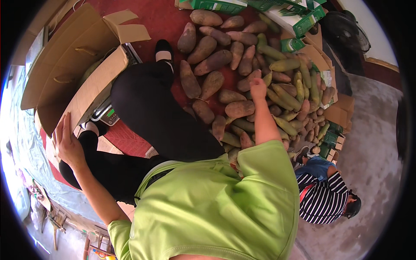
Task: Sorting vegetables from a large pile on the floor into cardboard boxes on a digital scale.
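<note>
My left hand [68, 144] lies against the near end of an open cardboard box [97, 82], its fingers stretched out along the wall. The box stands on a scale [108, 115] with a lit green display, partly hidden by the box and my leg. Out over a heap of vegetables, my right hand [258, 89] is closed beside a thick reddish-brown root [250, 81]. Whether anything is between its fingers is hidden. Around it lie more reddish-brown roots [212, 62] and long green vegetables [286, 65]. Something pale green shows inside the box, mostly hidden by its wall.
Green cartons [299, 19] stand behind the heap, near a black fan [346, 32]. Another person in a striped shirt [323, 197] is low at the right, beside the heap. A red mat [151, 30] covers part of the floor. Plastic sheeting [26, 130] lies at the left.
</note>
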Available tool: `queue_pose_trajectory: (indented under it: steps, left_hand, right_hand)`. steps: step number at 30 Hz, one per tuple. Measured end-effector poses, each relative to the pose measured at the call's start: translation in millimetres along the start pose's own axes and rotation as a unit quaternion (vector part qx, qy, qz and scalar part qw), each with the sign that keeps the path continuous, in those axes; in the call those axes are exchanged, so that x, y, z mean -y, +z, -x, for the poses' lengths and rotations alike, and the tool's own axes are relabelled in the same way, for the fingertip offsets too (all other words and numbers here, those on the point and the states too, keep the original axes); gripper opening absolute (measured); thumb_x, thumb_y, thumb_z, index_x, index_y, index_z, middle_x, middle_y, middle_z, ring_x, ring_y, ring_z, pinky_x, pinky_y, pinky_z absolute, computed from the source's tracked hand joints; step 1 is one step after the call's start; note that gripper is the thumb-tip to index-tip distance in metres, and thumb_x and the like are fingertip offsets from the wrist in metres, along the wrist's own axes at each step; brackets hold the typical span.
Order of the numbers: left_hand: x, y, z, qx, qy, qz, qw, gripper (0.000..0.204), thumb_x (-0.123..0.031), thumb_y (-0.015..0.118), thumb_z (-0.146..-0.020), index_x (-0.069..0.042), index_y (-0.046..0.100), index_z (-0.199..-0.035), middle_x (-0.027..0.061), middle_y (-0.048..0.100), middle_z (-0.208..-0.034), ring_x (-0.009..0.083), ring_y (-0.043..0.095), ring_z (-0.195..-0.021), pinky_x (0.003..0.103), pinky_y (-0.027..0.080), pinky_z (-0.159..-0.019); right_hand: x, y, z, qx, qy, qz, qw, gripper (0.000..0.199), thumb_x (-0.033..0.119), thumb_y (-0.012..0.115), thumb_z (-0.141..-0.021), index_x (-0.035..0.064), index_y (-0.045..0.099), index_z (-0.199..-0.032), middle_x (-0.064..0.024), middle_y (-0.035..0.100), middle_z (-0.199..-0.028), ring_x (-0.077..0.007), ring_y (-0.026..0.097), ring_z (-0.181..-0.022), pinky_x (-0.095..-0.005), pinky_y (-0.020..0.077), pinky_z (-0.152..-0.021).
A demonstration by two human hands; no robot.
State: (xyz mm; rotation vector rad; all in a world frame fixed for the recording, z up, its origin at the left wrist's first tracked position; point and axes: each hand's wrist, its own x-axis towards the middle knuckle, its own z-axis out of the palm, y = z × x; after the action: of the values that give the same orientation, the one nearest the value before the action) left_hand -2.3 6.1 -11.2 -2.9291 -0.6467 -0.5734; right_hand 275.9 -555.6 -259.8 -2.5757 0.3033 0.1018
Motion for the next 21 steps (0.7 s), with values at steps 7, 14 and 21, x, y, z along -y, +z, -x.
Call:
queue_pose_trajectory:
  steps: [7,14,21]
  left_hand:
    - [1,4,4,-0.005,-0.010,0.003,1.000,0.041,0.004,0.052,-0.079,-0.011,0.068,-0.114,0.0044,0.067,-0.107,0.0237,0.061,-0.100,0.035,0.044,-0.092]
    - [-4,-11,3,0.009,-0.010,-0.043,0.999,0.054,0.006,0.045,-0.068,-0.014,0.068,-0.112,0.0047,0.066,-0.108,0.0243,0.060,-0.101,0.035,0.044,-0.091]
    - [-5,0,-1,-0.009,0.000,-0.035,0.999,0.046,0.003,0.054,-0.069,-0.016,0.070,-0.108,0.0004,0.066,-0.102,0.0207,0.062,-0.097,0.033,0.045,-0.085]
  right_hand:
    - [-11,-41,-62,0.026,0.090,0.143,0.985,0.052,0.036,0.072,-0.073,0.0181,0.060,-0.120,-0.0197,0.056,-0.125,-0.0353,0.050,-0.119,-0.0435,0.0409,-0.099]
    - [-43,-24,-111,0.103,0.040,0.179,0.978,0.066,0.037,0.075,-0.074,0.0124,0.053,-0.132,-0.0140,0.056,-0.130,-0.0279,0.053,-0.119,-0.0366,0.0398,-0.101]
    - [-125,-14,-158,0.169,0.041,0.137,0.975,0.065,0.029,0.072,-0.077,-0.0036,0.052,-0.129,-0.0189,0.052,-0.132,-0.0295,0.048,-0.125,-0.0357,0.0357,-0.105]
